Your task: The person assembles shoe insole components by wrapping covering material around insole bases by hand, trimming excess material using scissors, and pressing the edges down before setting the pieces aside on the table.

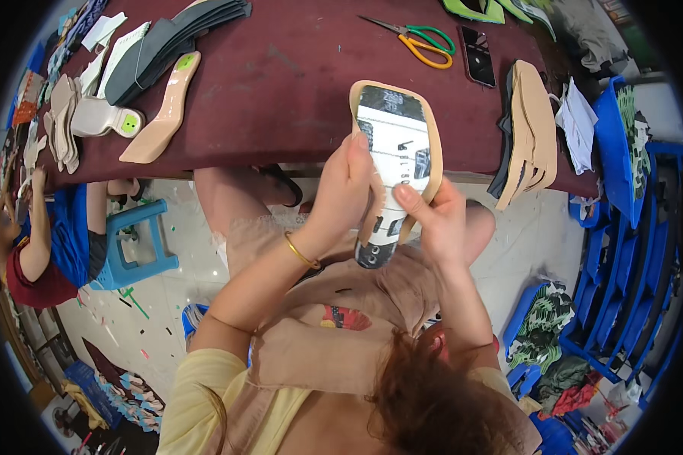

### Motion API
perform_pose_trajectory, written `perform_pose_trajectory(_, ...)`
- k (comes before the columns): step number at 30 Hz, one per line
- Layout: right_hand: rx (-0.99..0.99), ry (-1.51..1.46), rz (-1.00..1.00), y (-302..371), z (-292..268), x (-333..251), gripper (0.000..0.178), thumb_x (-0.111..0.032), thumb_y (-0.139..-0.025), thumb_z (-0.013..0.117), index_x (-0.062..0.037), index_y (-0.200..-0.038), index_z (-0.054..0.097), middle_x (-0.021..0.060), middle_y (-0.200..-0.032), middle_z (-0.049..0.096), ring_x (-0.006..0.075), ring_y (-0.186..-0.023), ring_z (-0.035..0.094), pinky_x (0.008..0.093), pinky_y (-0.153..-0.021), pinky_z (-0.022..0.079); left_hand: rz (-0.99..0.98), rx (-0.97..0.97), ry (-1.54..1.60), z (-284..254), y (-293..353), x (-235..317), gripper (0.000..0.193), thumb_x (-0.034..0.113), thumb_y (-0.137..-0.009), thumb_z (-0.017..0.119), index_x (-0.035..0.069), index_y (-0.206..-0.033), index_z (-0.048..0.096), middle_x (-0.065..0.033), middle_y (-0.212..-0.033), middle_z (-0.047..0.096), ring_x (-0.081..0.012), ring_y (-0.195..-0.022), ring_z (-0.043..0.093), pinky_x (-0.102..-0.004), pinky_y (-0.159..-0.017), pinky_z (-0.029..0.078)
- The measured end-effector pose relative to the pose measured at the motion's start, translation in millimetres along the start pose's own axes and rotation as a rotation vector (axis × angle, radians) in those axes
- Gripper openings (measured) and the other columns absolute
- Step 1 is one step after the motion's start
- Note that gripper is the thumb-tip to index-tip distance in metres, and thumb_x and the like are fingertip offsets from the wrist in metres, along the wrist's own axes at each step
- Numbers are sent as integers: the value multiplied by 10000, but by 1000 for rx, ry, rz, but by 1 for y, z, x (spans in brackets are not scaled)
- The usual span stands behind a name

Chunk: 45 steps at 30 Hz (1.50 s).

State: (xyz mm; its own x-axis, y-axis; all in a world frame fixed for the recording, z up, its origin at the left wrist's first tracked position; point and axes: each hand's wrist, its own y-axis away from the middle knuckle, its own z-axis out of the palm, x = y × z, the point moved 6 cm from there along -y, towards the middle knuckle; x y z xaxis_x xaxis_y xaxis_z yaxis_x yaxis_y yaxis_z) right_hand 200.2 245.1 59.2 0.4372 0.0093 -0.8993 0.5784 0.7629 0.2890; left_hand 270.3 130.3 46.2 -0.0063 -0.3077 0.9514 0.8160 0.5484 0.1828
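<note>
Over my lap, near the table's front edge, both hands hold a shoe insole [393, 144]. Its upturned face is white and black with printed marks, and a beige covering sheet shows around its wide end and sides. My left hand [347, 182] is closed on the left edge, thumb on top. My right hand [435, 216] grips the right side with its thumb on the white face. The fingers beneath are hidden. The narrow end, dark with small holes, points toward me.
On the dark red table [281, 91] lie scissors [425, 47], a phone [476, 57], a stack of beige pieces [531, 125], dark sheets [167, 45] and a beige insole [167, 114]. Blue bins [622, 152] stand right. A co-worker [53, 235] sits left by a blue stool [136, 243].
</note>
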Motion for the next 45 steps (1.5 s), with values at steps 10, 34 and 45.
perform_pose_trajectory(10, -179, -81, 117, -13, -7, 7, 317, -147, -864, 650, 13, -1129, 585, 56, -1017, 650, 118, -896, 609, 268, -800, 474, -171, -298, 602, 37, 7, -9, 388, 182, -963, 438, 7, -1309, 416, -101, -1266, 515, -123, -1047, 521, -285, -885, 448)
perform_pose_trajectory(34, -514, 645, -270, -49, 22, -8, 505, -261, -921, 565, 9, -1315, 401, 89, -1189, 528, 144, -1086, 480, 294, -943, 383, 306, -4, 708, -4, -22, 30, 486, 233, -880, 526, 8, -1289, 388, -90, -1140, 552, -130, -1005, 546, -288, -855, 460)
perform_pose_trajectory(45, -389, 1027, -258, -139, -19, -21, 391, -246, -750, 727, -36, -1058, 609, 54, -752, 610, 178, -683, 582, 305, -683, 476, 791, 64, -1156, -25, -93, 48, 255, 287, -875, 542, 123, -782, 715, -34, -714, 650, -197, -714, 571, -334, -741, 420)
